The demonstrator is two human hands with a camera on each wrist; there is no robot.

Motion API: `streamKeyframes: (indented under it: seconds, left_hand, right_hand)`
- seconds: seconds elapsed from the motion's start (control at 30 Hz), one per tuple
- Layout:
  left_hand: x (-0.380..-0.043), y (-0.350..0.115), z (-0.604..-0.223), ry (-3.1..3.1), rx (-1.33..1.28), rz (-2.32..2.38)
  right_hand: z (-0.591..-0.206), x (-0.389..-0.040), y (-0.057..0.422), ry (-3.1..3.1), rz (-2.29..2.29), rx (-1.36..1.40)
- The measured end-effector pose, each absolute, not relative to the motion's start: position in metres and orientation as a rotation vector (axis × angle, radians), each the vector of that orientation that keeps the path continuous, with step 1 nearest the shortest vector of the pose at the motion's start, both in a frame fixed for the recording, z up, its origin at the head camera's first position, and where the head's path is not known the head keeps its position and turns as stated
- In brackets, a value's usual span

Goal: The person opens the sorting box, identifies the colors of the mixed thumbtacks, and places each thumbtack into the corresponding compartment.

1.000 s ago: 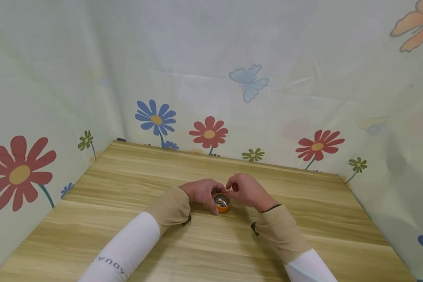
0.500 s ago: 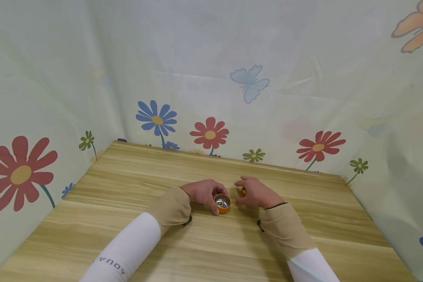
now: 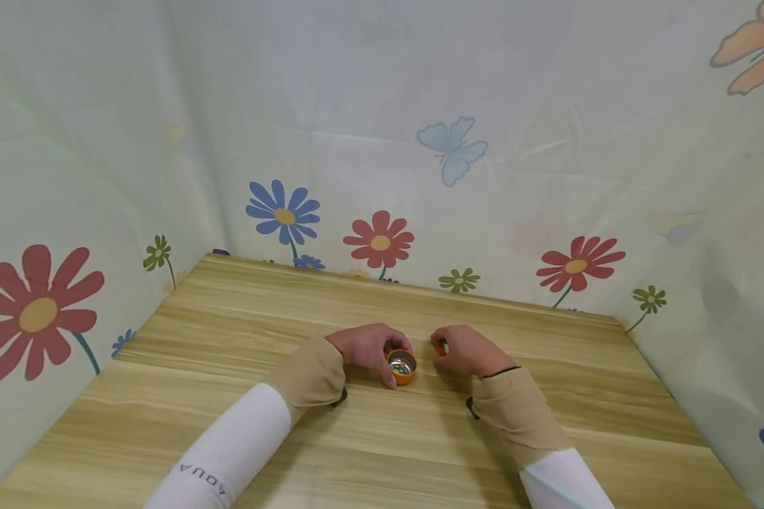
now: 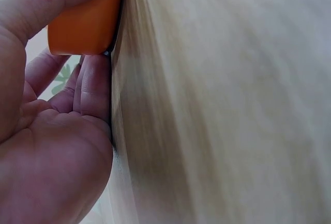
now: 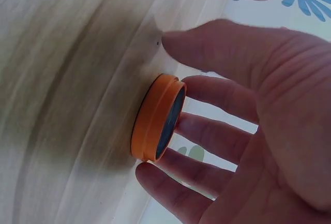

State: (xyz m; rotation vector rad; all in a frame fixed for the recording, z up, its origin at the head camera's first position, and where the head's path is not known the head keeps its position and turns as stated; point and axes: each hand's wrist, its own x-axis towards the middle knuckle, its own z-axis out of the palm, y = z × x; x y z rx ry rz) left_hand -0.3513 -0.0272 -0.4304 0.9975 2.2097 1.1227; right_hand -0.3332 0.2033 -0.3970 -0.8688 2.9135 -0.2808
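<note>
My left hand [image 3: 368,346] grips a small round orange tin [image 3: 403,379] from its left side, thumb in front and fingers behind. The tin stands upright, its silvery inside holding several small coloured bits [image 3: 398,367]. In the left wrist view the thumb lies along the orange wall [image 4: 85,26], and the tin's base is at the tabletop. To the right, my right hand [image 3: 470,352] reaches round a shallow orange lid [image 5: 158,120] with a stepped rim and dark inside. The fingers rest about the lid's far side; the thumb [image 5: 199,43] stays apart from it.
Both hands work over a wood-grain table [image 3: 280,304]. A pale cloth wall [image 3: 331,92] printed with flowers and butterflies rises behind the table and along both sides. The table's back edge lies beyond the hands.
My right hand has moved right, away from the tin, with the orange lid now showing beneath it. Its fingers, spread half a second ago, have drawn in around the lid. The left hand keeps its hold.
</note>
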Motion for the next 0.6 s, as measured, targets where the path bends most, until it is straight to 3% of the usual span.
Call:
streamKeyframes:
  seconds: [0.6]
  left_hand:
    - [-0.354,-0.0265,-0.4338,2.217,0.993,1.124]
  right_hand:
    - [-0.399,-0.3365,0.2062,2.955,-0.294,-1.01]
